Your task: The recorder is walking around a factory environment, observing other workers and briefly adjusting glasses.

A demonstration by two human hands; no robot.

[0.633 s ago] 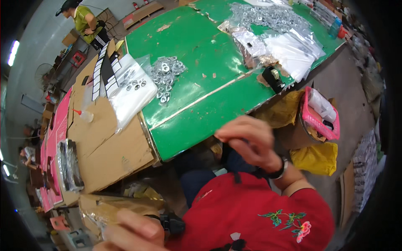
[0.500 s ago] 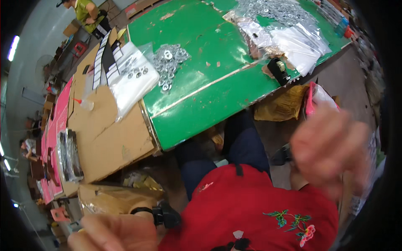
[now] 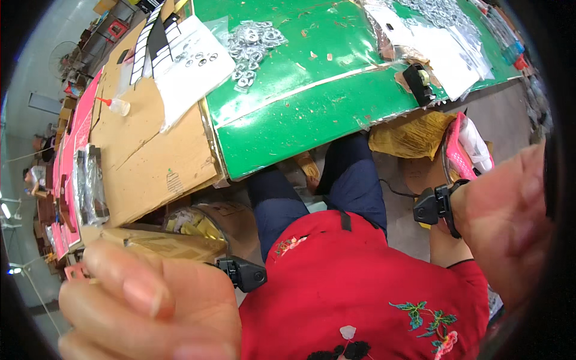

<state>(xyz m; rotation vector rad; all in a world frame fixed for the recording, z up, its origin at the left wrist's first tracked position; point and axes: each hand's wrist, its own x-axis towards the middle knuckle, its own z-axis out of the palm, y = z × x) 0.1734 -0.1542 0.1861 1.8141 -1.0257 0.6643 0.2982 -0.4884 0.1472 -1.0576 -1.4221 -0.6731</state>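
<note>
My left hand [image 3: 159, 306] is raised close to the camera at the lower left, its palm turned inward. The fingers are loosely bent and somewhat apart, and I see nothing in them. Large at the right edge is my right hand [image 3: 507, 222]; its fingers run out of the picture into the dark rim, so their pose is hidden. Each wrist wears a black strap with a small black device, one at the left wrist [image 3: 245, 274] and one at the right wrist [image 3: 433, 205]. Neither hand touches the table.
Ahead stands a green-topped table [image 3: 312, 126] with a pile of small metal rings in clear bags [image 3: 249, 51], white plastic bags [image 3: 195, 72] and a black tape dispenser [image 3: 418, 84]. Cardboard [image 3: 156, 162] covers the left side, holding a red-tipped bottle [image 3: 117, 106]. Boxes stand below.
My left hand has come up and nearer the camera. My right hand has moved right and partly out of the picture. The view has shifted, so the table sits higher.
</note>
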